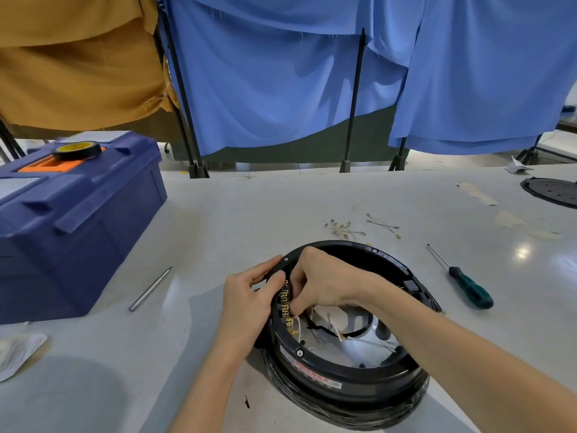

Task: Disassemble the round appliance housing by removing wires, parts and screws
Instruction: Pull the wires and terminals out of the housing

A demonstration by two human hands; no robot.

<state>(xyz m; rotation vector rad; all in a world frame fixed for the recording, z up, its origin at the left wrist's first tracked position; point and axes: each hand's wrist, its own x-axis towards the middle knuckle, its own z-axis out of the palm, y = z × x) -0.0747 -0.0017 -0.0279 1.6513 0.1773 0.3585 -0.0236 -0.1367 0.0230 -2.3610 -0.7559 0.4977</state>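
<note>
Gripping the round black housing (315, 368) at its left rim is the left hand (246, 304): fingers curled over the outer wall, thumb laid along the top of the rim.

Housing position: open side up on the white desk (249, 207), near edge, centre-right of view. A red-and-white label is on its near inner rim; the text is too small to read.

Right hand (324, 282): reaches in from the right across the opening, fingers bent downward, tips closed in a pinch on the terminal strip (285, 303) on the inner left wall. The strip carries a row of brass tabs. Which tab is pinched cannot be told, as the fingertips cover it.

Inside the housing: thin white wires (359, 340) run across a shiny metal floor, with a black lead looping beside them.

Desk, beyond the housing:
- two small bunches of loose wires with brass ends, one (342, 229) left of the other (384, 225), well apart from the rim.
- green-handled screwdriver (468, 287) lying to the right of the housing, tip pointing away.
- grey metal rod (150, 289) lying to the left, between the housing and the toolbox.

Blue toolbox (75, 220), lid closed, stands at far left; a black roll of tape (76, 150) rests on its lid over an orange inset. A white packet (18, 351) lies at the near left edge. A black perforated disc (552, 192) is cut off by the right edge.

Backdrop: blue cloth (281, 73) and mustard cloth (78, 64) hung on black stands.
</note>
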